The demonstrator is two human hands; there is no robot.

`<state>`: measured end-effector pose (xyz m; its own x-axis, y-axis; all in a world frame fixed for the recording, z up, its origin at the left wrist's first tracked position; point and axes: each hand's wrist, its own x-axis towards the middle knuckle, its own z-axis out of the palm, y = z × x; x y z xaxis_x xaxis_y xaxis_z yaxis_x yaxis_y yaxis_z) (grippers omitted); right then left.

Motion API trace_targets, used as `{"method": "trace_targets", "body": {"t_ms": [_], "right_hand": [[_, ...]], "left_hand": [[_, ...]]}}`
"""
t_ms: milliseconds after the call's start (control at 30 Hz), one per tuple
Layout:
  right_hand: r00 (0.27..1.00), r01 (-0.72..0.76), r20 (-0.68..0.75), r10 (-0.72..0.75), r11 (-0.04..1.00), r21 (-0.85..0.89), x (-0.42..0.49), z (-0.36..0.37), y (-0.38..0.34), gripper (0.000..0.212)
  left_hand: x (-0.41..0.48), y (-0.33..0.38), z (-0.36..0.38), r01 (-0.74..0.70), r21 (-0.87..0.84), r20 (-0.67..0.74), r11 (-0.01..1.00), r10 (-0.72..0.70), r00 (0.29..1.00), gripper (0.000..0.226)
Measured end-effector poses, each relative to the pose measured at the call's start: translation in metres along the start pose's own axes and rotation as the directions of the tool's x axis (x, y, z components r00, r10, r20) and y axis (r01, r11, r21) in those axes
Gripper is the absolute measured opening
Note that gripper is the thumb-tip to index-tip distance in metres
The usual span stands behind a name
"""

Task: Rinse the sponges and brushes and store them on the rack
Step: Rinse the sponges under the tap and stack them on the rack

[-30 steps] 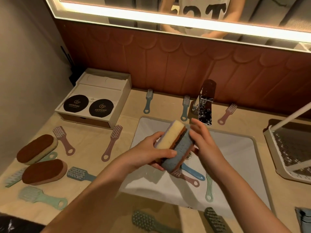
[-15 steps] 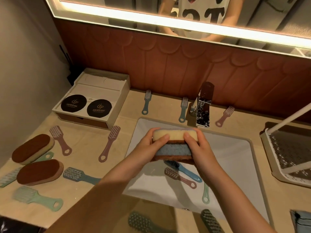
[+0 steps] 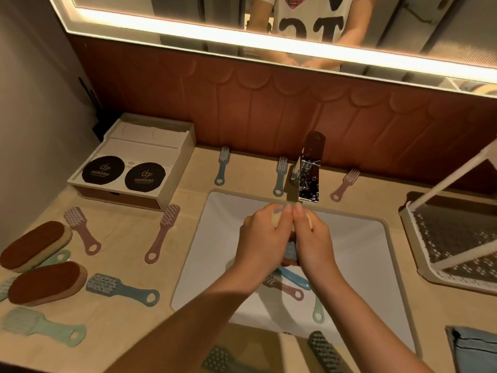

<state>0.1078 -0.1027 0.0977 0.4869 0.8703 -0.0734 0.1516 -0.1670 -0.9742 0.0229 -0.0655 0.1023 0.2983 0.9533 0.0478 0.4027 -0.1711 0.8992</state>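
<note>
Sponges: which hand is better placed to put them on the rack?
Probably the right hand: both it and the left hand grip the sponges, but the rack stands right of the sink.

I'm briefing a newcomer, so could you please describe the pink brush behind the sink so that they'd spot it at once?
Find the white sink, then the chrome tap at its back edge. Just right of the tap, on the counter, lies a small brush. It is pink, while the two brushes left of the tap are blue.
</note>
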Motion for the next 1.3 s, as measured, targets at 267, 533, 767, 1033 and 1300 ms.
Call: {"method": "trace_targets", "body": {"t_ms": [267,533,767,1033,1300], "right_hand": [[0.994,-0.027,-0.111,0.025,0.999,-0.019,0.015,-0.016,0.011,0.042],[0.993,-0.06,-0.101,0.061,0.998,0.014,0.027,-0.055,0.009,0.04],[0.997,-0.054,-0.05,0.057,0.997,0.064,0.024,-0.097,0.003,0.033],[0.987,-0.053,0.149,0.052,0.999,-0.002,0.023,-0.169,-0.027,0.028],[0.972,0.104,0.226,-0.067,0.983,-0.153,0.021,-0.233,-0.048,0.026]], "left_hand": [[0.009,0.01,0.026,-0.047,0.099,0.104,0.994,0.037,0.994,0.032],[0.01,0.042,0.053,-0.109,0.21,0.114,0.972,0.086,0.99,0.03],[0.008,0.066,0.066,-0.208,0.292,0.105,0.933,0.185,0.977,0.033],[0.013,0.102,0.074,0.124,-0.234,0.237,0.964,-0.068,0.969,0.019],[0.002,0.138,0.086,0.067,-0.224,0.339,0.972,0.013,0.941,0.035]]}}
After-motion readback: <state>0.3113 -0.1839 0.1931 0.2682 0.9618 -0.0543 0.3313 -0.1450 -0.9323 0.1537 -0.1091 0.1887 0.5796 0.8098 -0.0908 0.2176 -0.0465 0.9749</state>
